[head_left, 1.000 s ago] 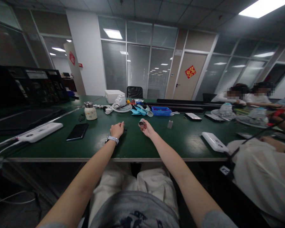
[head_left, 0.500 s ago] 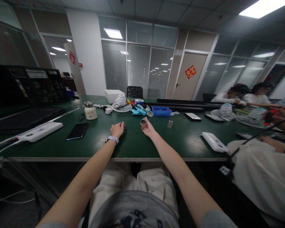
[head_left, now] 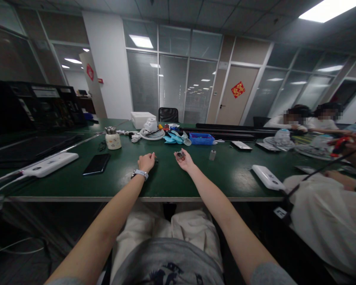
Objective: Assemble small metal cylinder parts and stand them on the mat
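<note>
My left hand point(head_left: 146, 162) rests on the green table point(head_left: 166, 174), fingers curled into a loose fist, with a small dark item just past its fingertips that I cannot make out. A watch point(head_left: 140, 173) sits on that wrist. My right hand point(head_left: 183, 160) lies palm up a little to the right, its fingers cupped around a small dark round part point(head_left: 180, 155) that rests on the palm. Both arms stretch forward from my lap.
A black phone point(head_left: 97, 164) and a white power strip point(head_left: 49, 164) lie to the left, another white strip point(head_left: 267, 177) to the right. Farther back stand a cream flask point(head_left: 113, 138), a white fan point(head_left: 150, 130), blue fan blades point(head_left: 174, 138) and a blue tray point(head_left: 201, 139). Other people sit at right.
The small part has gone from held up between my right fingertips to lying lower on the palm, and the hand has opened a little. My left hand has stayed still.
</note>
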The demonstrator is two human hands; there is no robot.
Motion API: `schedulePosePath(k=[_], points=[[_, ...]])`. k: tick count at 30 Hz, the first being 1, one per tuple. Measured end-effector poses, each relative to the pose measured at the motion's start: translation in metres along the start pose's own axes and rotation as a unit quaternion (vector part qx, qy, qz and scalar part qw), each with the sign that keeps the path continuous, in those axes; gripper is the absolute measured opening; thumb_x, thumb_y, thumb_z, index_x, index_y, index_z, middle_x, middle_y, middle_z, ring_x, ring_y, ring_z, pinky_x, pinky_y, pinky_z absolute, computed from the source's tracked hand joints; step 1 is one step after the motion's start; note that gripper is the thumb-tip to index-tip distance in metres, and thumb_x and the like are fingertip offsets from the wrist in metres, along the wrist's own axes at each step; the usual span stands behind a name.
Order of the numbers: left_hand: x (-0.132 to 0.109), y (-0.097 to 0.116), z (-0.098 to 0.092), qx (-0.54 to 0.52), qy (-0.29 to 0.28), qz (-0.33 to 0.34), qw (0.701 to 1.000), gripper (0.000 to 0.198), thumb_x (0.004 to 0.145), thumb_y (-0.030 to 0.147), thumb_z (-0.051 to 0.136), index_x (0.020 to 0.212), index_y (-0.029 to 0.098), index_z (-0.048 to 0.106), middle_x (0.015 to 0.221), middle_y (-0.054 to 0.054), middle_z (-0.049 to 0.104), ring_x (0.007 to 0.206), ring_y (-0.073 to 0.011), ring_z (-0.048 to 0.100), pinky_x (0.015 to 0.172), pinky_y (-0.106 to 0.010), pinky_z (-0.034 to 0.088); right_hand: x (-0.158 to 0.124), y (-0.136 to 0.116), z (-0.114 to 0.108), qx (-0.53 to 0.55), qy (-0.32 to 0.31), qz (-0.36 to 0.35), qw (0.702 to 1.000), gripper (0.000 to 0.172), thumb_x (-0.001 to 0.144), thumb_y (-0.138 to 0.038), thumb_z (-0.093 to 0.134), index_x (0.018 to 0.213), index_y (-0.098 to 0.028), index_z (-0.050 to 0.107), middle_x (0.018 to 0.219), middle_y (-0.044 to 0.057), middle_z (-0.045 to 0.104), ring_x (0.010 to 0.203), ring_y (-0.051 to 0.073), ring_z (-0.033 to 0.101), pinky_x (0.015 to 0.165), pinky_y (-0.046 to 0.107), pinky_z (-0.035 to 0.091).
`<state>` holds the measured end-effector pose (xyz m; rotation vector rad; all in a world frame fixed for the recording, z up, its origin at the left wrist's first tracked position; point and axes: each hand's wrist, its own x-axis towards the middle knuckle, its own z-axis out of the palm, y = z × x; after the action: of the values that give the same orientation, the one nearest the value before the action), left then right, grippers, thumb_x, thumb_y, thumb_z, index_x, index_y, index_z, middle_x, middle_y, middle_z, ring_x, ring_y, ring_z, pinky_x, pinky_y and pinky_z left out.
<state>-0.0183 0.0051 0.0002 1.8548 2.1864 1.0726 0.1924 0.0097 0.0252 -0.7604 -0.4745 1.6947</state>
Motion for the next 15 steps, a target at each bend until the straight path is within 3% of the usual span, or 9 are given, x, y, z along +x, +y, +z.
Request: schedulePosePath(k=[15], points=[[0.0002, 0.0013, -0.0016, 0.003, -0.012, -0.004, 1.0, 0.049, 0.09, 0.051, 0.032, 0.093, 0.027, 0.074, 0.1, -0.011, 0.072, 0.1, -0.0337, 0.058, 0.082, -0.044, 0.043, 0.0047, 0.0012, -0.0011, 0.02, -0.024, 0.02, 0.999, 0.027, 0.095, -0.04, 0.044, 0.094, -0.015, 0.053, 0.079, 0.009, 0.068, 0.062, 0.014, 0.066, 0.05, 0.021, 0.055]])
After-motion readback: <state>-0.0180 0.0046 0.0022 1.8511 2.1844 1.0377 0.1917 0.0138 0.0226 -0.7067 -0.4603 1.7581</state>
